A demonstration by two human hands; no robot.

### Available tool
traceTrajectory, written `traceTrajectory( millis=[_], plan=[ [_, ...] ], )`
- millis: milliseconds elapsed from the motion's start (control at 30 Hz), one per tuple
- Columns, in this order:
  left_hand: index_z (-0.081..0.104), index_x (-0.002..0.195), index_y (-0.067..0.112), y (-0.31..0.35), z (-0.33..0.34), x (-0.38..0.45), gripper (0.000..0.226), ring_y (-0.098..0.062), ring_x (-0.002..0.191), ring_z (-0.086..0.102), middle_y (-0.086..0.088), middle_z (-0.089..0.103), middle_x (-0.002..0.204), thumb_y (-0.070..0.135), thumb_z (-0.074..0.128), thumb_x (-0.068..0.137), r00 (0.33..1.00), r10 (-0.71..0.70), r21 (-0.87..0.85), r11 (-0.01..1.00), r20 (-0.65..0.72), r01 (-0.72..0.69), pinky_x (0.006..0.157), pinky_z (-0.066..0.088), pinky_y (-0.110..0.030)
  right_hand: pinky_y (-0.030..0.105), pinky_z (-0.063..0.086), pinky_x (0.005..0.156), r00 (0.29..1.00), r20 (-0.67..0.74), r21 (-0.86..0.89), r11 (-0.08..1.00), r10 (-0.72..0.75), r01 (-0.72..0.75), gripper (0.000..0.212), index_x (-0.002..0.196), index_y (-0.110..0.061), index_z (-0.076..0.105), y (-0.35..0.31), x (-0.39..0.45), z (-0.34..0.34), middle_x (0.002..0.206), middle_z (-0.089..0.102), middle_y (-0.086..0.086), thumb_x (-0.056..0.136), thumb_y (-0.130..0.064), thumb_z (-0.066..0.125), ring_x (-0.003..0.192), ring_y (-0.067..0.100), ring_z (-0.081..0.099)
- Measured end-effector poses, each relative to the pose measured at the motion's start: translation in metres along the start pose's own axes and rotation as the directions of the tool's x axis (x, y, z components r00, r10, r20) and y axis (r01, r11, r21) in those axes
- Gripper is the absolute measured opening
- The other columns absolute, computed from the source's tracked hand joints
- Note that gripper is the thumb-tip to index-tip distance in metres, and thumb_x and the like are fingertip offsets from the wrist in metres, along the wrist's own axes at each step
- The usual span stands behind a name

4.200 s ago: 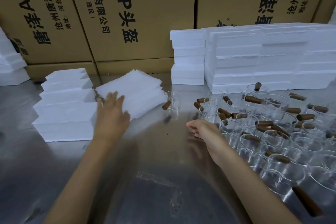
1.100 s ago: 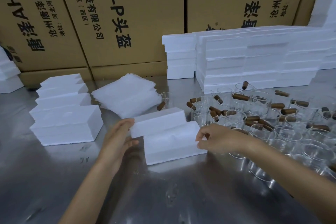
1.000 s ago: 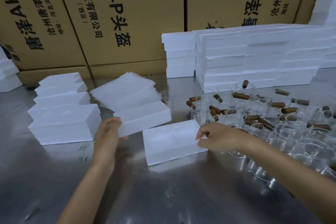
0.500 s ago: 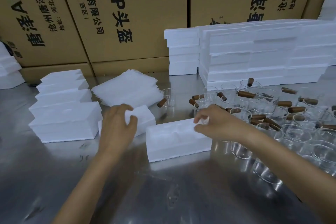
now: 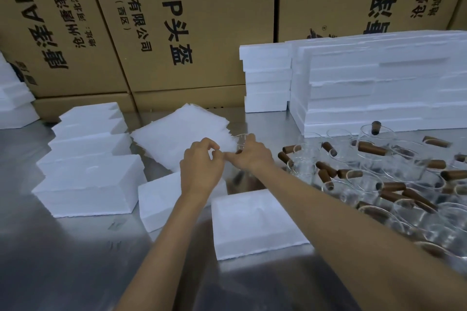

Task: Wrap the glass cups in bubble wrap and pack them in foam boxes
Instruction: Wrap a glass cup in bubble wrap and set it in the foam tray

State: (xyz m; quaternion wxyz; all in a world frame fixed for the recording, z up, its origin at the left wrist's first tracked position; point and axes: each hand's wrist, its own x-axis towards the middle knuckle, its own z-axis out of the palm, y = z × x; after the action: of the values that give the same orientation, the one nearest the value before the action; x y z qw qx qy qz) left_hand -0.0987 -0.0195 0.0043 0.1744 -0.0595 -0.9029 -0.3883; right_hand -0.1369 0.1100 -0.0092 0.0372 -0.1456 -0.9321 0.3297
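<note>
Two foam pieces lie on the steel desk [image 5: 63,272] nearest the camera: a foam box half [image 5: 252,222] with its hollow up, long axis running left to right, and a second half [image 5: 159,199] just left of it. Beyond the box half, the left hand [image 5: 201,166] pinches at the bubble wrap stack [image 5: 177,139] (fingers curled), while the right hand [image 5: 250,154] grips a glass cup [image 5: 240,139], partly hiding it. Right of the box half crowd more cups [image 5: 379,171], their brown handles pointing all ways.

Your left hand [image 5: 202,166] pinched at the stack of bubble wrap sheets [image 5: 182,136] while your right hand [image 5: 250,154] gripped a glass cup [image 5: 241,140] beside it, behind two open foam box halves [image 5: 252,222] on the steel table [image 5: 63,260].
</note>
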Motion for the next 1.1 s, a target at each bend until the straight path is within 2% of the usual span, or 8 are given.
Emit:
traceTrajectory(
  millis=[167,300,400,500,667,800,967,1100],
  plan=[
    [0.064,0.107,0.018,-0.011,0.001,0.006,0.013,-0.021,0.113,0.055,-0.004,0.062,0.12,0.016,0.054,0.098,1.0,-0.012,-0.017,1.0,0.001,0.012,0.098,0.045,-0.037,0.033,0.042,0.081,0.995,-0.091,-0.031,0.999,-0.037,0.034,0.041,0.116,-0.021,0.045,0.003,0.011,0.009,0.117,0.059,0.009,0.084,-0.031,0.068,0.105,0.026,0.053],
    [0.058,0.11,0.026,-0.01,-0.008,0.008,0.019,-0.018,0.113,0.054,0.005,0.056,0.116,0.013,0.058,0.096,0.997,0.051,-0.116,0.992,0.052,-0.045,0.087,0.038,-0.025,0.03,0.049,0.074,0.992,0.036,0.081,0.99,-0.121,0.117,0.017,0.076,-0.017,0.05,0.002,0.004,-0.031,0.096,0.063,0.01,0.087,-0.007,0.059,0.086,0.025,0.06],
    [0.047,0.125,0.033,-0.003,-0.023,0.01,0.046,-0.014,0.109,0.053,0.008,0.05,0.122,0.014,0.069,0.089,0.968,0.169,-0.161,0.977,0.184,-0.14,0.082,0.039,-0.024,0.023,0.053,0.057,0.958,0.215,0.297,0.947,-0.189,0.12,0.016,0.086,-0.012,0.061,-0.003,-0.02,-0.079,0.087,0.067,0.013,0.086,0.004,0.057,0.071,0.024,0.067],
    [0.036,0.135,0.046,0.016,-0.039,0.005,0.077,-0.005,0.104,0.057,0.02,0.05,0.124,0.015,0.081,0.08,0.898,0.299,-0.295,0.933,0.322,-0.205,0.08,0.046,-0.022,0.02,0.053,0.056,0.88,0.356,0.409,0.899,-0.314,0.155,0.026,0.106,-0.013,0.066,-0.002,-0.053,-0.127,0.1,0.073,0.013,0.088,0.004,0.062,0.069,0.016,0.07],
    [0.051,0.121,0.038,0.045,-0.041,-0.012,0.066,-0.009,0.089,0.065,0.02,0.064,0.112,0.015,0.088,0.072,0.875,0.415,-0.424,0.859,0.25,-0.286,0.069,0.048,-0.017,0.028,0.056,0.074,0.844,0.322,0.565,0.802,-0.429,0.192,0.048,0.127,-0.026,0.058,0.02,-0.095,-0.163,0.109,0.073,0.012,0.087,-0.001,0.068,0.082,0.02,0.072],
    [0.056,0.118,0.033,0.058,-0.037,-0.023,0.059,-0.006,0.095,0.066,0.017,0.071,0.107,0.026,0.089,0.069,0.937,0.332,-0.52,0.822,0.106,-0.232,0.072,0.046,-0.018,0.036,0.051,0.084,0.916,0.116,0.847,0.52,-0.385,0.112,0.043,0.124,-0.017,0.062,0.041,-0.102,-0.144,0.116,0.071,0.01,0.084,-0.027,0.075,0.102,0.026,0.069],
    [0.057,0.121,0.038,0.072,-0.019,-0.039,0.062,0.01,0.102,0.059,0.022,0.069,0.108,0.013,0.084,0.072,0.941,0.338,-0.49,0.822,0.012,-0.29,0.071,0.04,-0.001,0.043,0.039,0.111,0.854,0.132,0.979,-0.069,-0.504,-0.192,0.054,0.14,-0.009,0.051,0.04,-0.107,-0.087,0.136,0.057,0.019,0.098,-0.042,0.056,0.128,0.03,0.054],
    [0.055,0.13,0.038,0.059,-0.01,-0.044,0.069,0.011,0.109,0.057,0.021,0.066,0.117,0.013,0.085,0.073,0.952,0.307,-0.519,0.814,0.003,-0.261,0.077,0.044,-0.003,0.04,0.041,0.11,0.869,0.112,0.958,-0.182,-0.482,-0.224,0.056,0.143,-0.006,0.048,0.041,-0.107,-0.069,0.14,0.053,0.023,0.098,-0.039,0.058,0.132,0.034,0.05]
  ],
)
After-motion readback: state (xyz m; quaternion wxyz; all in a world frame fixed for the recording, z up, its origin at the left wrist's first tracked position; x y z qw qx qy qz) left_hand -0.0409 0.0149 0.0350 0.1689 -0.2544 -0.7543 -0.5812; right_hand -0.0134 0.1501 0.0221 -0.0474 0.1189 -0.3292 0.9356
